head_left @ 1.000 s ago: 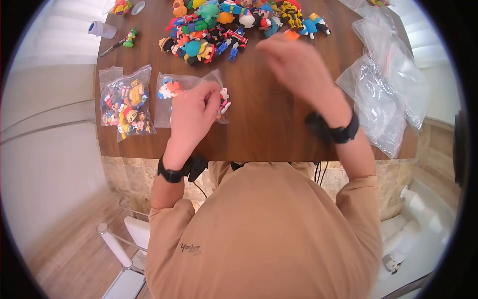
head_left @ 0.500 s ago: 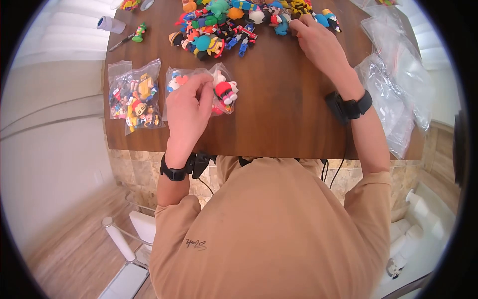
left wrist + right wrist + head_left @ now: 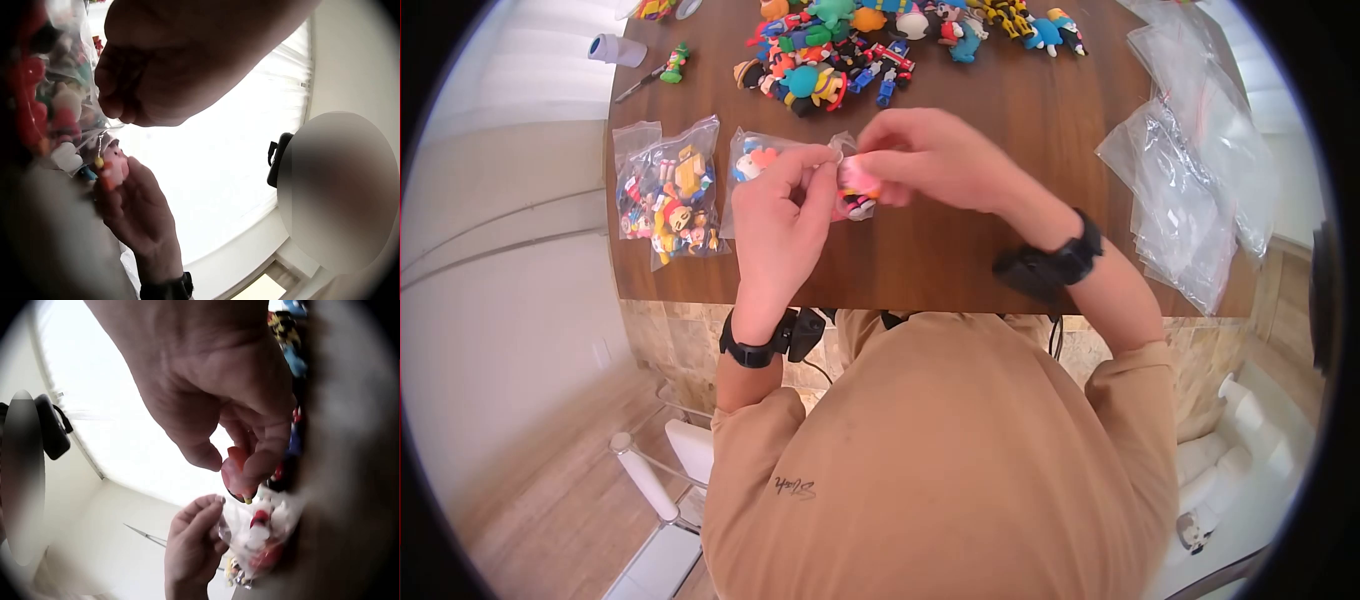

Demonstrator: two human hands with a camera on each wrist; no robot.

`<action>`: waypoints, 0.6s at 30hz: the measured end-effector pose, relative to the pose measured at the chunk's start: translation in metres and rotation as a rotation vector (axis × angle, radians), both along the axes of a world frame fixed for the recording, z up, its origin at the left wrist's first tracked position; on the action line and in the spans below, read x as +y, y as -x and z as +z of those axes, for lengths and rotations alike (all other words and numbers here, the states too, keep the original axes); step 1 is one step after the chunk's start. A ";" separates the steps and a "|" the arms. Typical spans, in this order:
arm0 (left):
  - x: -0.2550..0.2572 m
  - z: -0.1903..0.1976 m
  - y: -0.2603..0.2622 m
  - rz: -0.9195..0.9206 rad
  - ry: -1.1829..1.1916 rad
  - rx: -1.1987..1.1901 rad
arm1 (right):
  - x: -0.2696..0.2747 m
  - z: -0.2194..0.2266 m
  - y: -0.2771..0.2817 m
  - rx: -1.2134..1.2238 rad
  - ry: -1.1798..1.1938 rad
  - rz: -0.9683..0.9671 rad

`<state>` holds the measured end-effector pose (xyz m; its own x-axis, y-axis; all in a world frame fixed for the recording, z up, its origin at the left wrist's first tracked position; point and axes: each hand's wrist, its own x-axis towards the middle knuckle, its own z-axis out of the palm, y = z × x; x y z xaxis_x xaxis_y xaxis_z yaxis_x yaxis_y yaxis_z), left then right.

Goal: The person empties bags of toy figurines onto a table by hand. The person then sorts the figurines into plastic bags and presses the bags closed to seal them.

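A clear bag [image 3: 745, 205] with several toy figures inside lies near the front left of the table. The left hand [image 3: 782, 215] pinches its upper edge between thumb and fingers; the bag's mouth shows in the right wrist view as clear film [image 3: 226, 532]. Held in the fingertips of the right hand [image 3: 945, 160] is a small pink figure [image 3: 858, 177], close beside the left fingertips at the bag's opening. In the left wrist view the pink figure [image 3: 117, 167] has orange and yellow parts. The right fingers partly cover it.
A filled bag [image 3: 668, 195] lies at the left. Loose toy figures [image 3: 815, 85] are heaped at the back. Flat clear bags [image 3: 1190, 170] are stacked at the right. A white tube [image 3: 618, 51], a pen [image 3: 638, 86] and a green figure [image 3: 674, 64] lie at the back left.
The right hand has come from the toy heap down and left to the bag, with the pink figure in its fingers. The left hand has stayed at the bag, pinching its edge.
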<state>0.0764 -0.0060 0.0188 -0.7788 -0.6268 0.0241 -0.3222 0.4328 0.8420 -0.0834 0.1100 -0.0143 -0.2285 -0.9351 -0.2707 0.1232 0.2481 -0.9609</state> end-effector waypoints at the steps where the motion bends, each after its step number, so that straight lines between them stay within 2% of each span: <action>1: 0.001 0.001 0.000 0.003 0.057 0.016 | -0.009 -0.006 -0.008 -0.051 0.060 0.004; 4: -0.004 -0.007 -0.002 0.002 0.075 0.023 | -0.017 -0.008 -0.014 -0.102 0.134 0.057; 7: -0.007 -0.012 -0.003 -0.034 0.153 -0.028 | -0.011 -0.012 -0.013 -0.114 0.168 0.013; 9: -0.006 -0.011 0.000 -0.066 0.242 -0.014 | -0.002 -0.008 -0.007 0.201 0.012 0.021; 10: -0.005 -0.011 0.003 -0.099 0.332 -0.002 | 0.002 -0.006 -0.006 0.204 0.012 0.027; 12: -0.003 -0.009 0.008 -0.111 0.407 -0.019 | 0.010 -0.001 -0.011 0.130 -0.006 0.198; 13: -0.003 -0.008 0.011 -0.132 0.484 -0.037 | 0.012 0.000 -0.017 0.132 -0.004 0.204; 15: -0.006 -0.009 0.015 -0.152 0.534 -0.066 | 0.016 -0.002 -0.030 0.400 0.139 0.165; 17: -0.008 -0.007 0.016 -0.185 0.586 -0.093 | 0.011 -0.016 -0.043 0.484 0.167 0.111; 18: -0.011 -0.004 0.015 -0.160 0.518 -0.080 | 0.009 -0.020 -0.046 0.567 0.191 0.055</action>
<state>0.0612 -0.0171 0.0152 -0.8753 -0.4223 0.2354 -0.2726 0.8332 0.4812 -0.0372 0.1194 -0.0340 -0.2380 -0.9698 0.0534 -0.4300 0.0559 -0.9011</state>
